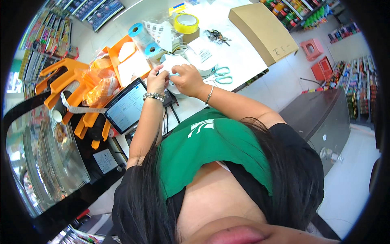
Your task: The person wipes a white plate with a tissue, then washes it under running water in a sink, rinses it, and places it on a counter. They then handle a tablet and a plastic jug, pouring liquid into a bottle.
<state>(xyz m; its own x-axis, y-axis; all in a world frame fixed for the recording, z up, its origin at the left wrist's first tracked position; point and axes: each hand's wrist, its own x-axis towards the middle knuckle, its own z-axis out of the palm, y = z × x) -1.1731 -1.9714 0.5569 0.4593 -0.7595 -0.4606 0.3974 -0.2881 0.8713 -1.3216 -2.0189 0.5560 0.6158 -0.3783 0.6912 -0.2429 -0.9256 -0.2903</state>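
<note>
Above the white counter (pixel 243 69), my left hand (pixel 157 80) and my right hand (pixel 188 80) are close together. Their fingertips pinch a small white-and-pale-blue piece (pixel 174 74), probably paper or label backing; the fingers hide much of it. Just beyond lies white paper (pixel 173 62). A white roll with printed labels (pixel 202 55) stands beyond my right hand. Teal-handled scissors (pixel 224 76) lie to the right of that hand, blades partly covered. A tablet (pixel 126 105) with a lit screen leans beside my left wrist.
Orange holders (pixel 62 71) with cups, an orange tray (pixel 114 52) and blue-cored rolls (pixel 138 33) crowd the left. Yellow tape (pixel 186 23), keys (pixel 218 36) and a cardboard box (pixel 262 32) stand farther back. Black cables (pixel 172 114) run near my body. A glass display case (pixel 45 161) borders the left.
</note>
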